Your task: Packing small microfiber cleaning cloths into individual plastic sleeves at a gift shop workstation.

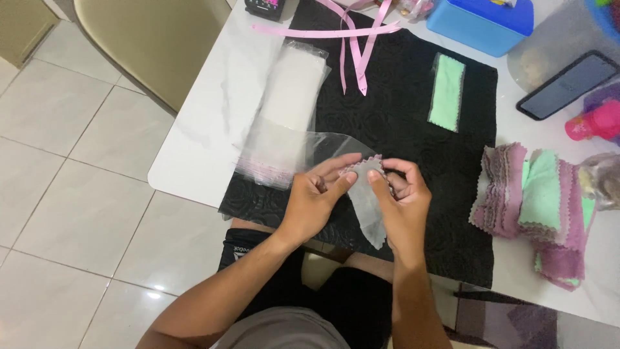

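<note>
Both hands half hide a pink cloth in clear bag.

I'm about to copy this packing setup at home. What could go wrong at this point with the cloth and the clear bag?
The thin clear bag hangs limp between both hands, so its mouth may collapse. The pink cloth has a zigzag edge that could snag or bunch at the opening. The stack of clear bags lies near the table edge and might slide off.
</note>
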